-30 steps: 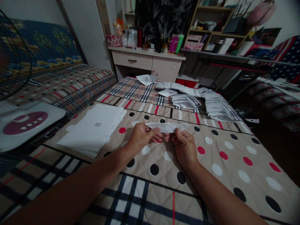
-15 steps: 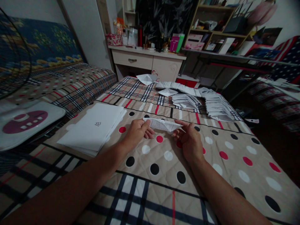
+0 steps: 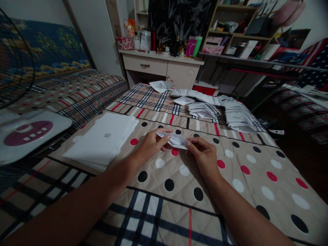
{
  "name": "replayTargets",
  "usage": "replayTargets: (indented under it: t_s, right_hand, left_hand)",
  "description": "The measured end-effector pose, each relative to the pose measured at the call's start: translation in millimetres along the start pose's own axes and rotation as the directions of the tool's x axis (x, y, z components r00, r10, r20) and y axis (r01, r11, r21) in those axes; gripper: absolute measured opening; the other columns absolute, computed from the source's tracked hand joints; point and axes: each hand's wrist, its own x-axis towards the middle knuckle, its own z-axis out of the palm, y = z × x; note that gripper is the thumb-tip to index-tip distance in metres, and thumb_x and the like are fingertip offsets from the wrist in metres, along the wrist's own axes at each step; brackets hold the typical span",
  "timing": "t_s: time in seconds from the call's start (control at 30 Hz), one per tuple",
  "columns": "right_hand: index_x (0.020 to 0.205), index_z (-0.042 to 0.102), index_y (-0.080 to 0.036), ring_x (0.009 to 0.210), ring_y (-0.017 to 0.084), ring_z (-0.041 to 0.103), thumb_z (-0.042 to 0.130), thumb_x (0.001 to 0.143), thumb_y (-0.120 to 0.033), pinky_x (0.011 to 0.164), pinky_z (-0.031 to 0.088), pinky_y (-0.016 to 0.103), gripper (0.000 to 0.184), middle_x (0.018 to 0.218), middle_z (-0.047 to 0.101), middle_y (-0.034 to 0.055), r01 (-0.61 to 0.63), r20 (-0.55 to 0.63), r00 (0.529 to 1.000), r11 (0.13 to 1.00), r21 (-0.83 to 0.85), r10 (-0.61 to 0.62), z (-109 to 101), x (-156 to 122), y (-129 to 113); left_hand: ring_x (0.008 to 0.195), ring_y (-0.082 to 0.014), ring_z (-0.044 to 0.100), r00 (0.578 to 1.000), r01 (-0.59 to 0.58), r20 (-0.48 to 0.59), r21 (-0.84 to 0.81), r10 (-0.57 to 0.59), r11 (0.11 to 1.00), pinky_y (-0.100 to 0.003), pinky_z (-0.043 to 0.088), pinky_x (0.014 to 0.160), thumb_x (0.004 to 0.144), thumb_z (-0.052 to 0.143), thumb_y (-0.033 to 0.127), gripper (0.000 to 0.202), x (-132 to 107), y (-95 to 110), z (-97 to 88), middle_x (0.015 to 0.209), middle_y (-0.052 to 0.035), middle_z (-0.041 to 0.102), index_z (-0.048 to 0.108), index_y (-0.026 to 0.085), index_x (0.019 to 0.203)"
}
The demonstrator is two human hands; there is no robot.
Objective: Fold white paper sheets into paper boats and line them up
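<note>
A small folded white paper (image 3: 174,139) is held between both hands just above the dotted quilt (image 3: 246,184). My left hand (image 3: 151,145) pinches its left end between thumb and forefinger. My right hand (image 3: 203,157) pinches the right end, fingers curled. A stack of flat white sheets (image 3: 102,140) lies to the left of my left hand. Rows of folded white papers (image 3: 217,109) lie farther back on the bed.
A fan's white base with a purple panel (image 3: 28,133) and its wire cage (image 3: 15,58) stand at the left. A dresser (image 3: 160,66) with bottles stands beyond the bed; cluttered shelves (image 3: 235,34) at the back right. The bed's right edge drops to a dark floor.
The paper went from a long flat strip held up between both hands to a shorter, puffed folded shape. My hands opened for a moment, then pinched its ends again, closer together.
</note>
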Motion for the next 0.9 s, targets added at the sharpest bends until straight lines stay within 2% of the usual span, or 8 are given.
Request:
replayTargets:
  t_s: [0.13,0.23,0.33,0.47,0.57,0.73,0.83,0.9]
  right_hand:
    - [0.081,0.073,-0.017,0.047,0.011,0.050,0.078,0.070,-0.037,0.045,0.037,0.023,0.022,0.058,0.063,-0.0004,-0.045,-0.086,0.995,0.999,0.013,0.046,-3.8,2.9,3.8]
    - [0.080,0.073,-0.018,0.050,0.013,0.052,0.077,0.070,-0.036,0.047,0.039,0.025,0.021,0.062,0.065,0.0006,-0.030,-0.081,0.996,0.999,-0.015,0.029,-4.9,4.1,6.5]
    - [0.079,0.071,-0.019,0.065,0.017,0.060,0.074,0.072,-0.031,0.059,0.046,0.028,0.014,0.074,0.068,0.0035,0.054,-0.046,0.997,0.990,-0.127,-0.061,-4.7,4.0,9.6]
    - [0.081,0.068,-0.020,0.076,0.019,0.060,0.066,0.079,-0.026,0.068,0.047,0.031,0.006,0.082,0.066,0.0039,0.198,0.027,0.979,0.927,-0.318,-0.200,-4.0,2.4,9.3]
    - [0.083,0.068,-0.021,0.079,0.020,0.059,0.063,0.083,-0.027,0.069,0.045,0.032,0.008,0.085,0.066,0.0043,0.330,0.115,0.942,0.805,-0.493,-0.315,-2.3,-1.0,2.6]
    - [0.087,0.073,-0.023,0.083,0.022,0.056,0.059,0.087,-0.025,0.064,0.039,0.031,0.014,0.084,0.066,0.0063,0.501,0.327,0.840,0.386,-0.775,-0.433,0.3,-5.8,-7.6]
    - [0.088,0.072,-0.024,0.067,0.015,0.056,0.056,0.088,-0.023,0.054,0.032,0.028,0.016,0.084,0.066,0.0025,0.476,0.338,0.844,0.290,-0.830,-0.416,-6.2,5.9,-6.0]
    - [0.088,0.070,-0.022,0.067,0.014,0.057,0.057,0.086,-0.020,0.054,0.030,0.027,0.013,0.090,0.068,0.0015,0.420,0.286,0.854,0.251,-0.872,-0.435,-16.2,24.2,-4.0]
  left_hand:
    - [0.065,-0.0099,0.064,0.999,-0.031,-0.023,0.122,0.034,0.992,-0.020,0.053,0.056,0.081,0.056,0.019,0.041,2.4,-6.1,-0.2,0.110,-0.0094,0.070,0.064,0.017,0.120]
    - [0.063,-0.0113,0.064,0.996,-0.040,-0.062,0.293,0.061,0.955,-0.021,0.052,0.057,0.078,0.052,0.011,0.044,3.9,-11.3,0.0,0.103,-0.0070,0.073,0.067,0.019,0.118]
    - [0.083,-0.0178,0.068,0.985,-0.075,-0.104,0.452,0.136,0.889,-0.027,0.055,0.070,0.076,0.052,0.010,0.044,3.2,-10.2,1.6,0.104,-0.0069,0.074,0.069,0.021,0.116]
    - [0.104,-0.0238,0.065,0.973,-0.162,-0.051,0.537,0.224,0.828,-0.037,0.053,0.091,0.079,0.055,0.014,0.042,1.5,-5.9,3.6,0.117,-0.0108,0.070,0.067,0.017,0.119]
    - [0.107,-0.0219,0.065,0.970,-0.181,-0.040,0.541,0.240,0.822,-0.038,0.051,0.096,0.083,0.045,0.009,0.043,2.2,-9.6,3.1,0.114,-0.0085,0.071,0.068,0.018,0.118]
    - [0.109,-0.0203,0.064,0.950,-0.292,0.076,0.550,0.302,0.782,-0.038,0.049,0.099,0.082,0.041,0.005,0.051,1.8,-13.3,4.6,0.119,-0.0082,0.069,0.063,0.019,0.126]
    - [0.109,-0.0219,0.064,0.945,-0.321,0.124,0.530,0.303,0.785,-0.037,0.050,0.097,0.088,0.049,0.020,0.048,-1.0,-8.6,6.5,0.123,-0.0100,0.067,0.053,0.019,0.136]
    - [0.097,-0.0205,0.066,0.956,-0.292,0.124,0.509,0.267,0.809,-0.035,0.052,0.089,0.089,0.054,0.031,0.053,-1.9,-6.5,6.7,0.117,-0.0091,0.069,0.048,0.021,0.140]
